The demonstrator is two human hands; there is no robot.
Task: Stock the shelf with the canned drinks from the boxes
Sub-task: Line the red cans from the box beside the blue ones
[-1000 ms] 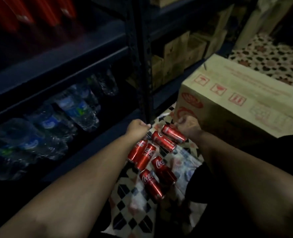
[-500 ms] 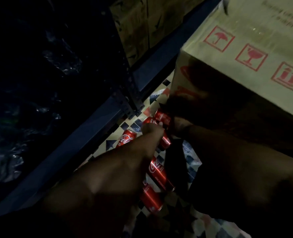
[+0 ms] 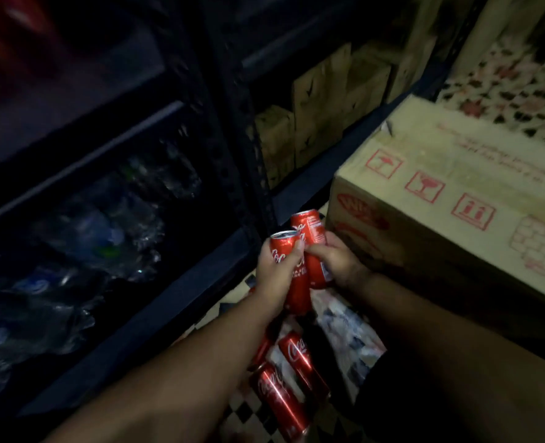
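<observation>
Left hand (image 3: 272,274): your fingers wrapped one red can (image 3: 292,273).
Right hand (image 3: 338,260): clamped a second can (image 3: 312,251).
Tip: you needed both upright before shelving.

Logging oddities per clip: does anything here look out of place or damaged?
Yes: red cans lie on their sides on the patterned floor beside the cardboard box, not shelved. The left hand and right hand each hold an undamaged can.

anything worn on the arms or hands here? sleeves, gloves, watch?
Nothing visible. Both forearms are bare from the frame edge to the wrist, and the left hand and right hand have no gloves. No watch, band or ring shows, though the dim light could hide small items.
</observation>
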